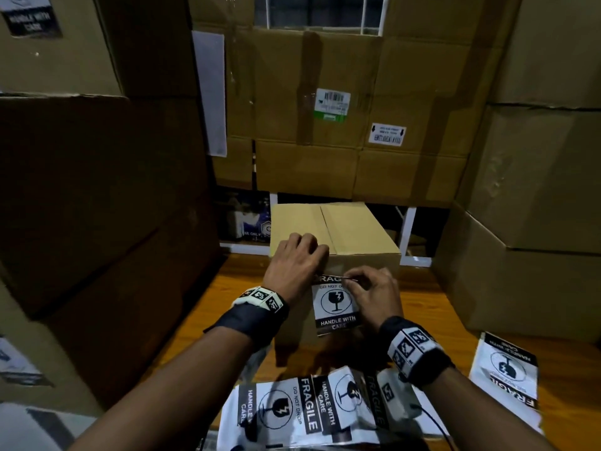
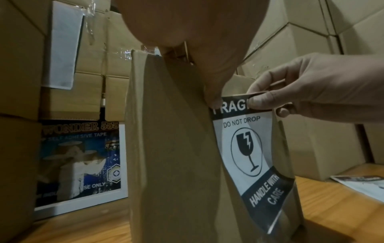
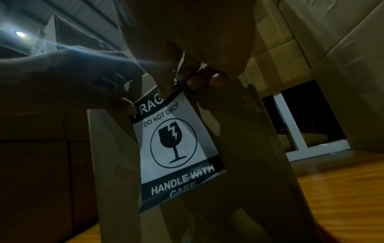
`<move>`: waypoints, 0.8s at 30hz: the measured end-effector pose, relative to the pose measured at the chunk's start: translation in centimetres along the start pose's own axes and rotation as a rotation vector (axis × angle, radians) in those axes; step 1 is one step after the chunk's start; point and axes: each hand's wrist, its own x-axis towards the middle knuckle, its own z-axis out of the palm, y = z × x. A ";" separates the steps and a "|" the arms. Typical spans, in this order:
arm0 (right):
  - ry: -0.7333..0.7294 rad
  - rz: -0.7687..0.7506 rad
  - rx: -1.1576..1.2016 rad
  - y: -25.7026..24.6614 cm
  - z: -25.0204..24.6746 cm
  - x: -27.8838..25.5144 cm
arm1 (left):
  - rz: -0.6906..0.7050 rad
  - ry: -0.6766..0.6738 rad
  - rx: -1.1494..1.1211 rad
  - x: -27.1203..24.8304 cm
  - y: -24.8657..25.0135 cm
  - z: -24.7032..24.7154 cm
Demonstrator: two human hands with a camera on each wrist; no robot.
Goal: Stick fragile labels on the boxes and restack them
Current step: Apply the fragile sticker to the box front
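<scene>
Head view: nearest the camera, below both wrists, a loose pile of spare labels is spread on the wooden table, and one more single label is seen lying to the right of the right wrist. Just beyond them, a fragile label is held against the near face of a small box. Its top right corner is pinched between the thumb and forefinger of the right hand, so the sheet hangs directly below that pinch; in the left wrist view the lower edge is seen curling away from the cardboard. The top left corner of the label is pressed to the box by the thumb of the left hand, while the remaining fingers of that hand are curled over the top front edge of the box, just above and left of the label. The small box is stood on the table, directly behind both hands. Further back and to either side, stacked cartons are seen, one bearing a barcode sticker.
</scene>
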 end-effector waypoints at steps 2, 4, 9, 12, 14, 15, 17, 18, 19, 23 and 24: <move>0.010 -0.016 -0.009 0.0 0.1 0.1 | -0.005 0.009 -0.007 0.2 0.0 0.0; 0.025 -0.034 0.022 0.1 -0.1 0.2 | -0.008 0.014 -0.018 0.3 0.1 -0.1; 0.106 0.022 0.052 0.9 -0.6 -0.4 | 0.003 0.034 -0.028 0.4 0.2 -0.4; 0.255 0.044 -0.071 1.4 -1.5 -0.7 | -0.001 0.034 -0.031 0.3 0.2 -0.4; 0.283 -0.147 -0.304 1.2 -1.6 -0.9 | -0.001 0.028 -0.029 0.4 0.3 -0.4; 0.245 -0.260 -0.431 0.8 -1.5 -0.8 | -0.004 0.027 -0.031 0.5 0.3 -0.4; 0.136 -0.362 -0.615 -0.2 -0.7 -0.1 | -0.005 0.031 -0.041 0.5 0.3 -0.4; 0.100 -0.356 -0.658 -0.7 -0.4 0.4 | -0.002 0.035 -0.045 0.5 0.3 -0.4; 0.094 -0.332 -0.681 -1.0 -0.2 0.9 | 0.001 0.039 -0.047 0.4 0.2 -0.4; 0.147 -0.281 -0.658 -0.8 -0.7 2.2 | 0.014 0.068 -0.089 0.6 -0.1 -0.6; 0.150 -0.308 -0.645 -0.7 -0.9 2.3 | 0.015 0.067 -0.102 0.6 -0.2 -0.6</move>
